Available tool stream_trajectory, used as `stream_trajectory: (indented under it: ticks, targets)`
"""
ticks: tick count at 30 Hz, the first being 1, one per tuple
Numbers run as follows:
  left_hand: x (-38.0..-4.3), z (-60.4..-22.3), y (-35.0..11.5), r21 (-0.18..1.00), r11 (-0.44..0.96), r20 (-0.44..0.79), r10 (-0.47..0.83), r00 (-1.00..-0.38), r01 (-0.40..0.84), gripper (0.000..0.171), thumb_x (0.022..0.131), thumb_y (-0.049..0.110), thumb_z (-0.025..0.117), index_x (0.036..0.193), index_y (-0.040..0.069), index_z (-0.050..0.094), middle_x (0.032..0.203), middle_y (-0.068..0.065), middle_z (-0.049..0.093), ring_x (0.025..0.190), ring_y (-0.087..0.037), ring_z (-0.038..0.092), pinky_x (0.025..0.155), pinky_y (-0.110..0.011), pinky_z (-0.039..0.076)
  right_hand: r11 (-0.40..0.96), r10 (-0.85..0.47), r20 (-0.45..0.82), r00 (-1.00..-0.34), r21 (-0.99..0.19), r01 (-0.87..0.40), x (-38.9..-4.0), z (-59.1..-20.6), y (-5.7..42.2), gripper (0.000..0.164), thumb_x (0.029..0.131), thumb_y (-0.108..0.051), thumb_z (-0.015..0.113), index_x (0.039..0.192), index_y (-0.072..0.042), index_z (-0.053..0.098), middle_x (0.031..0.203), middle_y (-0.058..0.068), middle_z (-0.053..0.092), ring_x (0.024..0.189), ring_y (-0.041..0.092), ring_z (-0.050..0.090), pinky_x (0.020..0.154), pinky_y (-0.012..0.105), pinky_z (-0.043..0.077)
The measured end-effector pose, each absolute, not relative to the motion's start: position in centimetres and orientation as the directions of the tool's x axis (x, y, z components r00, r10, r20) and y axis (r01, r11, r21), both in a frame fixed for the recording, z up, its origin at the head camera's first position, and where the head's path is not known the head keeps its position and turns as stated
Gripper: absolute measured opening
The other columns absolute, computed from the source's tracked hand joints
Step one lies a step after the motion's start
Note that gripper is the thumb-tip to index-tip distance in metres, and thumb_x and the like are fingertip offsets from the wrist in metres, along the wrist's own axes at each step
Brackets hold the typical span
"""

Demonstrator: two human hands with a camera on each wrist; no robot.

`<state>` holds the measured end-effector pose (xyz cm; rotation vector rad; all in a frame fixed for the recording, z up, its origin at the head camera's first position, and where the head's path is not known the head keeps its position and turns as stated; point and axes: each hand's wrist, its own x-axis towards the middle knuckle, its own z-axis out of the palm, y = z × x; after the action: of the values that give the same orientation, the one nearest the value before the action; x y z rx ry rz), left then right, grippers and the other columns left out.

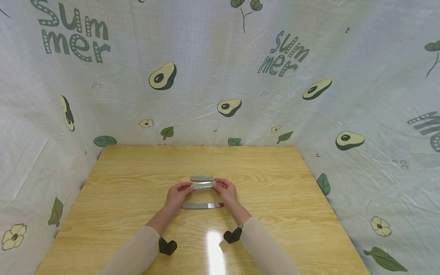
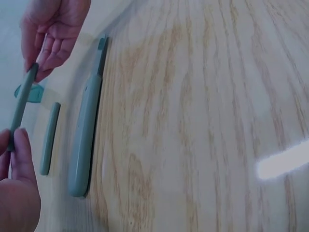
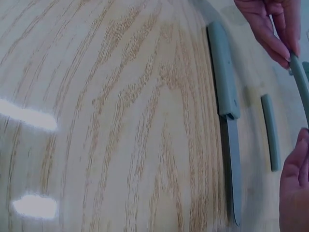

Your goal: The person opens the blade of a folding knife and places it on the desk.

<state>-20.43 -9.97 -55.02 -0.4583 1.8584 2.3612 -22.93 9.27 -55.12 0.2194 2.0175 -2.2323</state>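
Observation:
Both hands hold a grey-green folding knife [image 1: 202, 186] level above the table, its blade folded in. My left hand [image 1: 176, 195] pinches one end between thumb and fingers; my right hand [image 1: 227, 191] pinches the other. Just beyond it lies a second, similar folded knife [image 1: 201, 178], seen as a slim green bar [image 2: 50, 138] in the left wrist view. Nearer the person, an unfolded knife [image 1: 194, 206] lies flat, handle to the left and blade [image 3: 233, 169] pointing right. Between the forearms, nothing touches that unfolded knife.
A light wooden table [image 1: 137, 164] carries the knives. White cloth [image 1: 199, 46] printed with avocados, leaves and lettering stands around its back and sides. Glare [image 1: 215, 252] shines on the front of the tabletop. Black heart-shaped pieces [image 1: 167, 246] sit at the cuffs.

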Motion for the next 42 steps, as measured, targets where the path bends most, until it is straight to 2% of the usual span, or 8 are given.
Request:
stream_trajectory:
  ticks: [5,11,17,21,24,31,36,42]
  targets:
    - [-20.4,-54.8,-10.2,0.923,-0.271,-0.291,-0.028,-0.956,-0.273,0.032,0.090,-0.006,0.060,0.121,-0.014,0.054,0.087,-0.003,0.066,0.082,-0.013,0.070,0.100,-0.042,0.053,-0.121,-0.135,-0.192,-0.972,-0.970,0.209,-23.1,-55.0,9.8,0.033,0.092,-0.001,0.061,0.120,0.016,0.057,0.093,0.006,0.073,0.080,0.007,0.068,0.092,0.041,0.059]
    - [-20.5,-54.9,-10.2,0.931,-0.234,-0.286,0.005,-0.958,-0.279,0.033,0.091,-0.003,0.061,0.122,-0.014,0.054,0.087,0.000,0.069,0.083,-0.010,0.071,0.096,-0.038,0.056,-0.116,-0.189,-0.190,-0.963,-0.970,0.214,-23.0,-54.5,10.1,0.031,0.093,-0.001,0.060,0.120,0.015,0.058,0.099,0.011,0.072,0.082,0.009,0.070,0.095,0.043,0.057]
    - [-20.3,-54.7,-10.2,0.931,-0.221,-0.290,0.034,-0.956,-0.291,0.032,0.091,-0.003,0.060,0.121,-0.014,0.055,0.091,-0.007,0.071,0.084,-0.012,0.071,0.096,-0.039,0.056,-0.109,-0.276,-0.224,-0.935,-0.959,0.262,-22.9,-54.2,10.2,0.034,0.095,-0.001,0.057,0.122,0.018,0.053,0.109,0.024,0.067,0.083,0.013,0.071,0.097,0.043,0.055]
    - [-20.3,-54.4,-10.1,0.921,-0.223,-0.312,0.064,-0.948,-0.319,0.032,0.091,0.000,0.063,0.119,-0.013,0.057,0.093,-0.007,0.071,0.083,-0.012,0.071,0.096,-0.040,0.055,-0.103,-0.337,-0.253,-0.907,-0.948,0.302,-23.0,-54.2,10.3,0.034,0.095,-0.002,0.058,0.122,0.018,0.053,0.099,0.013,0.070,0.086,0.016,0.072,0.099,0.043,0.053]
    - [-20.2,-54.2,-10.0,0.906,-0.237,-0.339,0.087,-0.937,-0.350,0.031,0.091,0.001,0.063,0.118,-0.013,0.056,0.093,-0.004,0.068,0.082,-0.011,0.070,0.096,-0.037,0.056,-0.086,-0.353,-0.266,-0.897,-0.945,0.314,-23.1,-54.1,10.5,0.032,0.095,-0.004,0.058,0.121,0.016,0.055,0.092,0.003,0.070,0.084,0.014,0.072,0.097,0.040,0.055]
    - [-20.0,-54.0,-10.2,0.902,-0.205,-0.360,0.131,-0.924,-0.380,0.030,0.092,0.000,0.061,0.118,-0.013,0.055,0.092,-0.005,0.067,0.082,-0.010,0.070,0.091,-0.030,0.059,-0.035,-0.399,-0.311,-0.862,-0.935,0.353,-23.0,-53.7,10.3,0.026,0.094,-0.006,0.060,0.114,0.010,0.062,0.088,0.003,0.070,0.081,0.012,0.072,0.089,0.031,0.059]
    - [-20.0,-54.0,-10.2,0.901,-0.164,-0.377,0.162,-0.912,-0.402,0.026,0.090,0.003,0.065,0.112,-0.010,0.059,0.092,-0.005,0.068,0.083,-0.010,0.070,0.086,-0.026,0.060,0.000,-0.426,-0.330,-0.842,-0.931,0.365,-22.9,-53.7,10.1,0.017,0.093,-0.007,0.062,0.105,0.004,0.067,0.084,0.001,0.071,0.078,0.011,0.072,0.074,0.020,0.061]
    - [-19.8,-54.0,-10.3,0.900,-0.153,-0.380,0.189,-0.906,-0.409,0.025,0.090,0.004,0.066,0.109,-0.010,0.060,0.091,-0.006,0.068,0.082,-0.011,0.071,0.083,-0.025,0.061,0.047,-0.418,-0.353,-0.837,-0.929,0.368,-22.9,-53.6,9.9,0.012,0.093,-0.008,0.062,0.099,0.001,0.068,0.084,0.001,0.069,0.073,0.009,0.070,0.067,0.018,0.061]
